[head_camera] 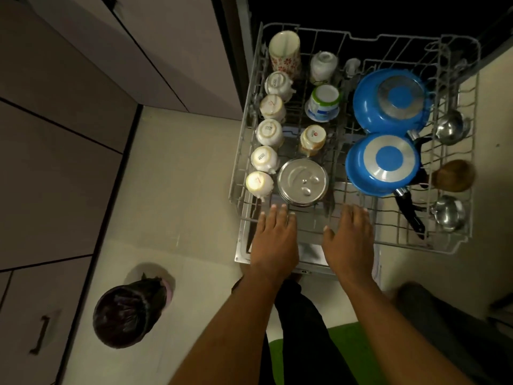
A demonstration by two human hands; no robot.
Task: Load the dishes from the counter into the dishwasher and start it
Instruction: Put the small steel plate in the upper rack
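The grey wire dishwasher rack [460, 240] is pulled out over the open door. Several white cups [268, 132] stand upside down along its left side, with a steel pot [302, 181] at the front. Two blue pans [383, 162] lie face down on the right, beside steel ladles [448, 127] and a wooden spoon [454, 175]. My left hand [274, 240] and my right hand [351, 237] lie flat, fingers straight, over the rack's front edge. Neither holds anything.
Beige cabinet fronts [69, 134] run along the left. A bin with a dark liner [125, 315] stands on the pale floor at lower left. The open dishwasher door [311, 257] lies under the rack. A green mat [347, 354] is by my legs.
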